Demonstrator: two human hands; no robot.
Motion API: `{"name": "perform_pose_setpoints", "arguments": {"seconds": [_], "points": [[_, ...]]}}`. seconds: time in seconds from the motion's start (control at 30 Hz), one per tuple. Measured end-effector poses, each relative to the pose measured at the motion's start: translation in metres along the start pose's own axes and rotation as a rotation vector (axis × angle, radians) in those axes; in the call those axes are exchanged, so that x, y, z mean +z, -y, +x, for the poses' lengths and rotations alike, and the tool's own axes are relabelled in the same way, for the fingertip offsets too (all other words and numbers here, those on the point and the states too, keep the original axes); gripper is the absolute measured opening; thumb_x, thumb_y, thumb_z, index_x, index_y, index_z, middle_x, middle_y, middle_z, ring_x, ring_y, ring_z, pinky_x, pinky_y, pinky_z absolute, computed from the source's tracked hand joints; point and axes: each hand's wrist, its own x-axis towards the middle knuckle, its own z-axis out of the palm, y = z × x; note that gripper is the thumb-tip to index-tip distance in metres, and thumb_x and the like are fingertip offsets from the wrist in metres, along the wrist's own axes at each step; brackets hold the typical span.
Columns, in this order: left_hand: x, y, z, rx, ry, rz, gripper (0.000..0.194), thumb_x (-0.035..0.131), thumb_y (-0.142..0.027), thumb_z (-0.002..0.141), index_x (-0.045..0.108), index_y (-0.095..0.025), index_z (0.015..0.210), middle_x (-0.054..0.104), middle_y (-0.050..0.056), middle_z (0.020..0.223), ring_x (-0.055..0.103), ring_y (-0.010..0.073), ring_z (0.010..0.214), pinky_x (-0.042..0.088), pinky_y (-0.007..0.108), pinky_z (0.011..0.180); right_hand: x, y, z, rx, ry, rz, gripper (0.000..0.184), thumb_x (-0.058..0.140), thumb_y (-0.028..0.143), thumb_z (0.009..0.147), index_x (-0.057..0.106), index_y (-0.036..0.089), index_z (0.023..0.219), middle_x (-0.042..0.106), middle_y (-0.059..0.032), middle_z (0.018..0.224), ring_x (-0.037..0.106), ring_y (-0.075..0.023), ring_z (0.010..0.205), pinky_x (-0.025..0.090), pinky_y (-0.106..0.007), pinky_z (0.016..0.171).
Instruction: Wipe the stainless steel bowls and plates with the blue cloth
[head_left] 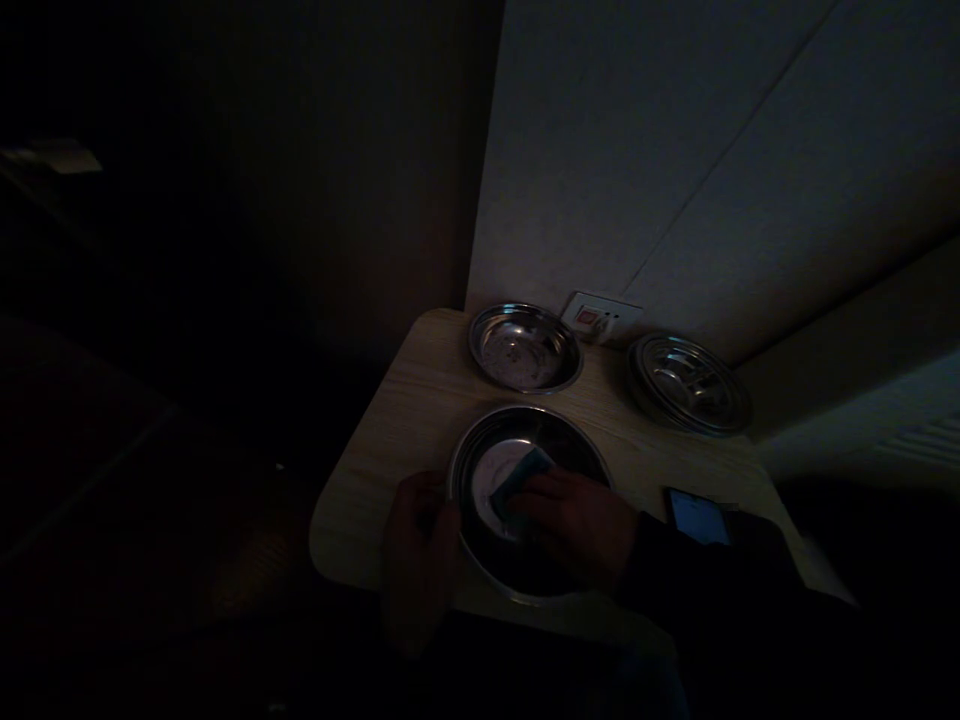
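Bowl (489, 462), wide and shiny metal, sits upright at the near middle of the small table (386, 425), with both hands at it; right hand (574, 515) reaches in from the right, fingers bent over a blue-green pad (517, 480), sponge or cloth, too dark to tell, pad against the inside of the bowl; left hand (421, 555) at the bowl's left rim, fingers curled, thumb side by the edge, can't tell if it pinches the rim or only rests there; bowl likely light for its width, stiff, not fragile, may dent or slide on the smooth top, slippery if wet (wetness not visible); best hold is the rim, left side, thumb over and fingers under; pad likely soft and squashy, hold flat under fingers; second metal bowl (517, 352) far, by the wall, metal dishes (690, 385) far right, apparently stacked, lit phone (697, 518) right of the near bowl, beside the right sleeve
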Motion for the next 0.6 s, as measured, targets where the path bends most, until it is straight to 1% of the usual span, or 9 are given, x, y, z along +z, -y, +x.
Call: {"name": "perform_pose_setpoints", "arguments": {"seconds": [0.07, 0.1, 0.2, 0.23, 0.3, 0.37, 0.5, 0.53, 0.6], "points": [[-0.005, -0.003, 0.007, 0.025, 0.014, -0.004, 0.021, 0.053, -0.025, 0.068, 0.054, -0.017, 0.086, 0.062, 0.002, 0.072, 0.06, 0.0153, 0.065, 0.048, 0.026, 0.057, 0.001, -0.001, 0.001, -0.001, -0.026, 0.011, 0.034, 0.051, 0.017, 0.082, 0.058, 0.019, 0.116, 0.063, -0.0084, 0.106, 0.053, -0.0229, 0.096, 0.043, -0.037, 0.086], [-0.006, -0.004, 0.011, 0.029, 0.029, -0.008, 0.021, 0.052, -0.025, 0.068, 0.054, -0.017, 0.087, 0.063, 0.002, 0.075, 0.06, 0.0157, 0.067, 0.048, 0.026, 0.058, 0.001, -0.002, 0.001, -0.007, -0.033, 0.014, 0.035, 0.051, 0.017, 0.082, 0.057, 0.018, 0.117, 0.063, -0.009, 0.106, 0.053, -0.023, 0.097, 0.043, -0.037, 0.086], [-0.004, -0.009, 0.024, -0.019, 0.096, 0.019, 0.03, 0.046, -0.027, 0.075, 0.055, -0.018, 0.102, 0.065, 0.002, 0.077, 0.061, 0.0168, 0.068, 0.049, 0.029, 0.06, 0.0, -0.002, 0.003, -0.029, -0.031, 0.02, 0.034, 0.052, 0.015, 0.081, 0.059, 0.016, 0.114, 0.063, -0.0099, 0.105, 0.053, -0.0227, 0.097, 0.043, -0.035, 0.086], [-0.002, -0.01, 0.027, -0.02, 0.121, 0.038, 0.032, 0.044, -0.029, 0.078, 0.055, -0.018, 0.106, 0.067, 0.003, 0.081, 0.062, 0.0173, 0.071, 0.05, 0.03, 0.063, -0.001, -0.002, 0.004, -0.033, -0.029, 0.021, 0.032, 0.052, 0.015, 0.081, 0.06, 0.016, 0.112, 0.063, -0.01, 0.105, 0.053, -0.0224, 0.097, 0.043, -0.035, 0.086], [0.003, -0.012, 0.031, 0.023, 0.175, 0.069, 0.034, 0.041, -0.033, 0.083, 0.059, -0.019, 0.108, 0.068, 0.006, 0.095, 0.063, 0.0181, 0.084, 0.049, 0.031, 0.075, -0.001, 0.001, 0.006, -0.037, -0.027, 0.019, 0.028, 0.05, 0.014, 0.082, 0.063, 0.016, 0.107, 0.064, -0.0099, 0.102, 0.053, -0.0215, 0.096, 0.042, -0.033, 0.085], [0.007, -0.013, 0.031, 0.078, 0.192, 0.079, 0.036, 0.038, -0.037, 0.086, 0.061, -0.018, 0.107, 0.065, 0.007, 0.11, 0.06, 0.0182, 0.098, 0.046, 0.031, 0.086, 0.0, 0.006, 0.01, -0.072, -0.013, 0.016, 0.024, 0.05, 0.014, 0.082, 0.064, 0.015, 0.102, 0.064, -0.0092, 0.098, 0.054, -0.0205, 0.093, 0.043, -0.031, 0.082], [0.008, -0.01, 0.029, 0.072, 0.188, 0.108, 0.041, 0.037, -0.036, 0.087, 0.059, -0.016, 0.116, 0.062, 0.007, 0.119, 0.057, 0.0184, 0.107, 0.042, 0.031, 0.094, 0.005, 0.019, 0.025, -0.154, 0.009, 0.015, 0.017, 0.051, 0.016, 0.082, 0.064, 0.014, 0.092, 0.065, -0.0079, 0.092, 0.055, -0.0199, 0.086, 0.043, -0.029, 0.074], [0.007, -0.009, 0.029, 0.084, 0.2, 0.118, 0.041, 0.037, -0.035, 0.087, 0.059, -0.015, 0.116, 0.062, 0.008, 0.119, 0.057, 0.0184, 0.108, 0.041, 0.031, 0.095, 0.006, 0.021, 0.03, -0.142, -0.002, 0.013, 0.016, 0.051, 0.016, 0.083, 0.064, 0.014, 0.091, 0.065, -0.0078, 0.093, 0.055, -0.0201, 0.087, 0.043, -0.029, 0.075], [0.004, -0.008, 0.03, 0.123, 0.227, 0.132, 0.041, 0.037, -0.034, 0.087, 0.059, -0.014, 0.115, 0.062, 0.008, 0.119, 0.056, 0.0181, 0.109, 0.041, 0.03, 0.096, 0.005, 0.022, 0.042, -0.072, -0.042, 0.006, 0.017, 0.05, 0.015, 0.083, 0.064, 0.015, 0.093, 0.065, -0.0076, 0.096, 0.055, -0.0203, 0.092, 0.043, -0.028, 0.078]]}}
